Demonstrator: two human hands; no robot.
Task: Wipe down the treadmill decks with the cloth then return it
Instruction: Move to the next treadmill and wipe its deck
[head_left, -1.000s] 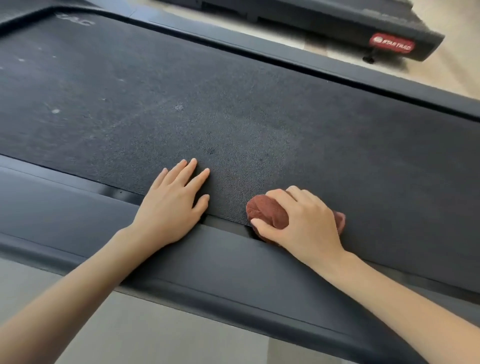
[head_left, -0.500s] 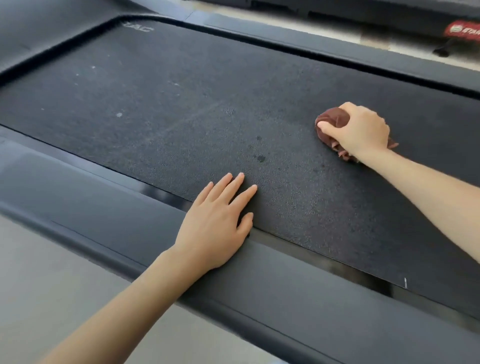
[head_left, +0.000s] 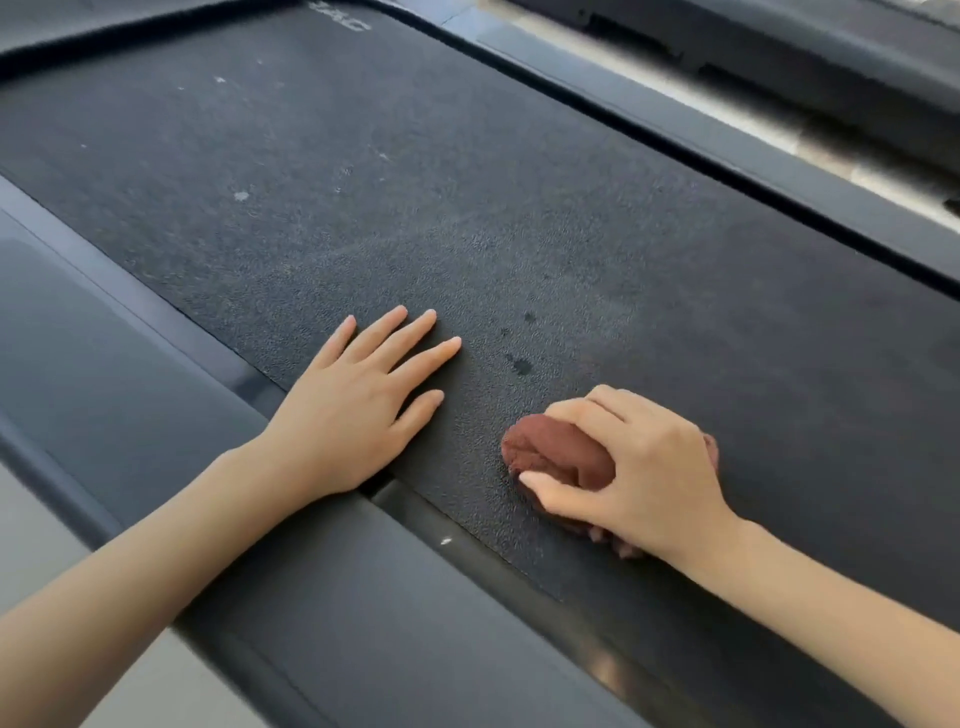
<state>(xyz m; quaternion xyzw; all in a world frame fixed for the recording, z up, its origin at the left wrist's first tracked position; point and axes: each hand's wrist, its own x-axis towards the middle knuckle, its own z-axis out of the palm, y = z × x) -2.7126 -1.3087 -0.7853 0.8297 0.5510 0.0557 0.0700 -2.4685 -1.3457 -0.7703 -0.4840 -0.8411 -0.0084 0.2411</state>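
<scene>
Clutching balled fuzzy cloth (head_left: 556, 453), pebbled deck (head_left: 467, 208)

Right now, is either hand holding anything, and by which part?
The right hand grips a bunched reddish-brown cloth from above, fingers and thumb curled round its middle. The left hand holds nothing; it rests flat on the treadmill belt.

— Where is the cloth (head_left: 556, 452)?
— Bunched under the right hand (head_left: 639, 467), pressed on the treadmill deck (head_left: 467, 182).
— And the left hand (head_left: 358, 410)?
— Flat on the deck, near the right hand's left side, fingers spread.
</scene>
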